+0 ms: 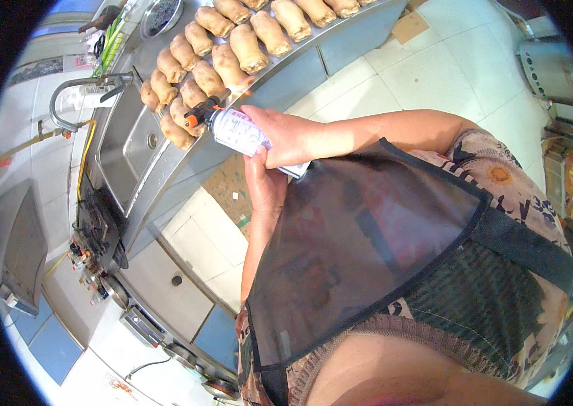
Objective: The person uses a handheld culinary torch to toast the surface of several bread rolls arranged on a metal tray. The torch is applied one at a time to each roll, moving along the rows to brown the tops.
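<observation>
A butane torch sits between my two hands, made of a white printed gas canister (239,133) and a black torch head (206,109) with an orange knob. My right hand (286,133) is wrapped around the canister from the right. From below, my left hand (266,178) grips its lower side, thumb against the can; part of its fingers is hidden. A small orange flame (243,92) shows beside the nearest row of pale, browned pig's trotters (225,66). They lie in rows on a stainless steel counter (311,48). The torch head overlaps the trotters at the counter's near edge.
Left of the trotters is a steel sink (131,132) with a curved faucet (55,99). A metal bowl (162,18) and green onions (112,43) stand behind. A black gas stove (98,223) lies farther left. A dark apron (367,228) covers my front. Flattened cardboard (223,193) lies on the floor.
</observation>
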Demonstrator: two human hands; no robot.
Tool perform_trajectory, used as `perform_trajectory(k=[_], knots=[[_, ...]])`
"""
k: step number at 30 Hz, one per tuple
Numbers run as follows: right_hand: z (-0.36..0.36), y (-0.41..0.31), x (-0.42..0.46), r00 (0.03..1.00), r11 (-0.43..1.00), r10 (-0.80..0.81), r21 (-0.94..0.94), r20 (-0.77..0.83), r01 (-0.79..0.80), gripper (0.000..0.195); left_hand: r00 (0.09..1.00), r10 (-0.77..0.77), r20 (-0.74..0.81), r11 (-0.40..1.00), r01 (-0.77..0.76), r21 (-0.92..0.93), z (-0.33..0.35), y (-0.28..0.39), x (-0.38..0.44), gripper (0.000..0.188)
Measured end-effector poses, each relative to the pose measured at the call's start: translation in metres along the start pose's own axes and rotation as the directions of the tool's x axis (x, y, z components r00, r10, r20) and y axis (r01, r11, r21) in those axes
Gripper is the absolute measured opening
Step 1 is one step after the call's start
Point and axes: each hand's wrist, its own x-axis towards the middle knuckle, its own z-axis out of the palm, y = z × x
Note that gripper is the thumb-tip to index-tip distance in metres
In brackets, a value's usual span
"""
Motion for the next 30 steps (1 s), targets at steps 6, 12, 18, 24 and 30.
perform_trajectory(k=[6,12,18,24,30], knots=[[-0.003,0.003,-0.005,1.0,0.999,-0.03,0.025,0.001,0.03,0.083,1.0,0.023,0.017,0.999,-0.024,0.04,0.004,-0.003,-0.004,0.057],[-0.002,-0.005,-0.001,0.998,0.999,-0.043,0.019,-0.052,0.044,0.073,0.997,0.046,0.061,0.998,-0.048,0.038,0.003,0.006,0.0,0.059],[0.0,-0.018,0.001,0.997,1.0,-0.015,-0.002,-0.07,0.015,0.069,0.994,0.042,0.098,0.997,-0.048,0.056,0.002,0.019,0.0,0.059],[0.009,-0.014,0.002,0.99,0.999,-0.047,-0.003,-0.129,0.047,0.066,0.995,0.021,0.096,0.999,-0.025,0.046,-0.01,0.018,0.005,0.059],[0.014,-0.006,0.006,0.98,0.997,-0.078,-0.003,-0.185,0.078,0.068,0.992,0.012,0.125,0.999,-0.017,0.037,-0.016,0.016,0.012,0.057]])
